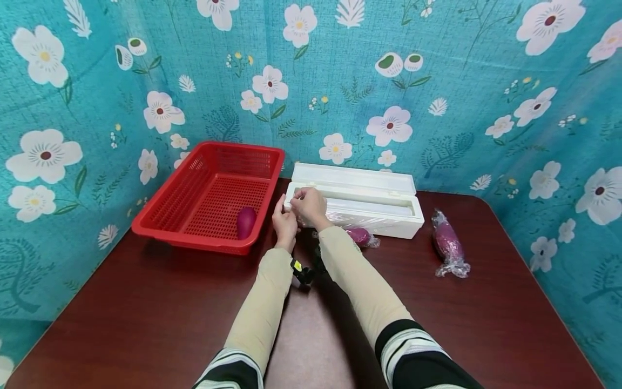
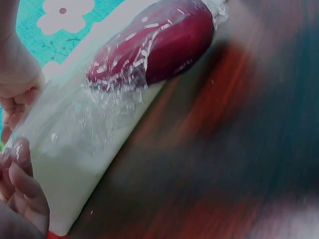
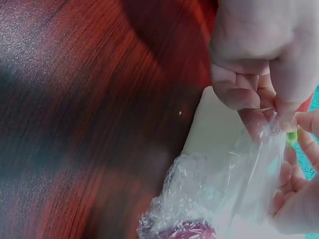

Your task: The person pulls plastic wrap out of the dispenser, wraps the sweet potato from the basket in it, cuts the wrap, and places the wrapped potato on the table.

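Observation:
At the left end of a white cling film box [image 1: 369, 221], both hands are close together. My right hand [image 1: 311, 206] pinches a gathered edge of clear cling film [image 3: 249, 169] between thumb and fingers. Just beside it, my left hand [image 1: 285, 224] has its fingers curled at the same film edge, its thumb near a small green piece [image 3: 292, 138] on the box. The film stretches down the box front to a purple eggplant [image 2: 174, 45], partly wrapped in it and lying before the box. My right forearm partly hides this eggplant in the head view.
A red plastic basket [image 1: 204, 240] stands at the left with a bare purple eggplant [image 1: 245, 222] inside. On the right lies another eggplant [image 1: 448, 243] wrapped in film with twisted ends. The box lid [image 1: 355, 175] is raised, showing a film roll [image 1: 369, 207]. A flowered curtain surrounds the dark table.

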Motion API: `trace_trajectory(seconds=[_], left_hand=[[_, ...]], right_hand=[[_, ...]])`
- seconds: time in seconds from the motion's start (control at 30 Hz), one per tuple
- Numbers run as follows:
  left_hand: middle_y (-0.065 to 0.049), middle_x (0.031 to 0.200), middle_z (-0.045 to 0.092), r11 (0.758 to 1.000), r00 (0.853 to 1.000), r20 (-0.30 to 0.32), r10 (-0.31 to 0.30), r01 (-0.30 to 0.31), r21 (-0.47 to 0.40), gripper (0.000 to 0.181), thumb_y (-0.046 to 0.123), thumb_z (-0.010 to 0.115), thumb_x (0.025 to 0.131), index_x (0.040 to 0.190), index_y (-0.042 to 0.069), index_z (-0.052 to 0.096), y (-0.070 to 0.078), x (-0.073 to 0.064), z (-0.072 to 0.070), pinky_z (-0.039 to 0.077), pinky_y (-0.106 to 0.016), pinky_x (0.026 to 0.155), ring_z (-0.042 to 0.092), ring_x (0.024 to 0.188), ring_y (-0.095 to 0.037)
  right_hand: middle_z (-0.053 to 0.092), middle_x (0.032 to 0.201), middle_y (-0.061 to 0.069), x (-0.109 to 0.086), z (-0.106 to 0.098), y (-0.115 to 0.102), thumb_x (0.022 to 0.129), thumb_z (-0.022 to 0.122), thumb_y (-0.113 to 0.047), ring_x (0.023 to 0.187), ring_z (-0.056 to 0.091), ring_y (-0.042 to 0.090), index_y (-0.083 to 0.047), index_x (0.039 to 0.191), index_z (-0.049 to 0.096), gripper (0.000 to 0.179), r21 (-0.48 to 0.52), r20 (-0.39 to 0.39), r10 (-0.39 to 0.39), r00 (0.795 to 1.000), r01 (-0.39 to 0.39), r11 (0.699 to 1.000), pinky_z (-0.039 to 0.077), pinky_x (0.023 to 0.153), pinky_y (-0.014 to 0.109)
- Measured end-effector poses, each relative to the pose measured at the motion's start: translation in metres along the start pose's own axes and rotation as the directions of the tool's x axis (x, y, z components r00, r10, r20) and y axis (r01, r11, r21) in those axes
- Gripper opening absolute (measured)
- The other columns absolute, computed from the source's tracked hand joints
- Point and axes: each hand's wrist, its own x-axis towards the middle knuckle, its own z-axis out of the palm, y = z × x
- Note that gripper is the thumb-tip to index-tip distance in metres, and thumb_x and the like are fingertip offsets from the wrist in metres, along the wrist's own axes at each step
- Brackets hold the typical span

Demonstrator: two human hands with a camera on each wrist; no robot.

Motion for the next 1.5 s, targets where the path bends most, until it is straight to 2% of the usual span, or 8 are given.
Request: trace_trajectory(seconds=[0.13,0.27,0.5,0.77,1.0,1.17,1.3,1.5], left_hand=[[-0.001,0.051,0.044,0.999,0.999,0.038,0.030,-0.031,0.017,0.051,-0.003,0.046,0.086,0.130,0.022,0.048,0.000,0.001,-0.001,0.038,-0.022,0.036,0.042,0.040,-0.012],[-0.002,0.051,0.046,0.999,0.999,0.029,0.035,-0.035,0.005,0.046,-0.006,0.047,0.085,0.124,0.017,0.055,0.000,0.002,0.001,0.037,-0.022,0.033,0.044,0.038,-0.013],[-0.002,0.054,0.048,1.000,0.999,0.050,-0.005,0.006,-0.018,0.037,0.004,0.052,0.088,0.124,0.015,0.055,0.000,0.000,0.005,0.040,-0.022,0.034,0.047,0.036,-0.011],[-0.007,0.056,0.049,0.997,0.995,0.095,0.042,-0.035,-0.069,0.035,0.005,0.053,0.089,0.124,0.009,0.053,0.000,-0.001,0.005,0.040,-0.022,0.035,0.049,0.036,-0.010],[-0.003,0.053,0.049,0.987,0.991,0.131,0.033,-0.012,-0.159,0.039,0.011,0.056,0.088,0.126,0.005,0.049,0.000,-0.003,0.006,0.041,-0.021,0.034,0.050,0.036,-0.010],[-0.003,0.051,0.050,0.985,0.986,0.167,0.017,0.012,-0.173,0.040,0.008,0.054,0.089,0.128,0.005,0.047,-0.002,-0.003,0.007,0.041,-0.022,0.035,0.051,0.037,-0.011],[-0.003,0.050,0.050,0.982,0.989,0.145,0.009,0.019,-0.187,0.039,0.001,0.052,0.089,0.127,0.006,0.048,-0.004,0.000,0.002,0.040,-0.022,0.033,0.050,0.036,-0.010],[-0.003,0.051,0.050,0.979,0.993,0.113,0.034,-0.010,-0.205,0.036,0.003,0.053,0.089,0.124,0.006,0.050,-0.004,0.001,-0.001,0.040,-0.022,0.034,0.049,0.036,-0.010]], right_hand=[[0.064,0.072,-0.001,-0.001,-0.001,-0.001,0.078,0.064,-0.018,0.075,0.057,0.017,-0.011,0.073,0.068,0.009,0.004,-0.002,0.013,1.000,-0.013,1.000,0.040,0.075,0.034],[0.064,0.070,0.000,-0.001,-0.004,0.000,0.077,0.063,-0.017,0.071,0.057,0.017,-0.009,0.073,0.068,0.010,0.041,0.006,0.024,1.000,-0.025,0.999,0.042,0.070,0.032],[0.064,0.070,0.001,-0.002,-0.009,0.006,0.075,0.063,-0.015,0.066,0.055,0.016,-0.008,0.074,0.068,0.009,0.084,0.015,0.044,0.999,-0.045,0.995,0.042,0.059,0.028],[0.061,0.064,-0.001,0.001,-0.012,0.010,0.072,0.064,-0.014,0.058,0.047,0.014,-0.008,0.071,0.068,0.007,0.098,0.021,0.056,0.998,-0.058,0.994,0.035,0.051,0.023],[0.063,0.071,0.005,0.001,-0.019,0.014,0.077,0.063,-0.008,0.063,0.047,0.014,-0.002,0.075,0.068,0.008,0.167,0.074,-0.006,0.997,-0.006,0.986,0.037,0.055,0.022],[0.061,0.070,0.005,0.003,-0.021,0.022,0.078,0.062,-0.007,0.062,0.046,0.014,0.000,0.076,0.067,0.008,0.179,0.077,-0.029,0.997,0.015,0.984,0.037,0.055,0.022],[0.059,0.068,0.004,0.005,-0.023,0.029,0.077,0.063,-0.006,0.062,0.047,0.015,0.000,0.073,0.066,0.007,0.175,0.084,-0.046,0.995,0.031,0.984,0.037,0.056,0.023],[0.064,0.076,0.007,0.007,-0.028,0.037,0.077,0.065,-0.008,0.068,0.050,0.018,0.001,0.077,0.068,0.009,0.183,0.104,-0.141,0.985,0.120,0.976,0.039,0.059,0.025]])
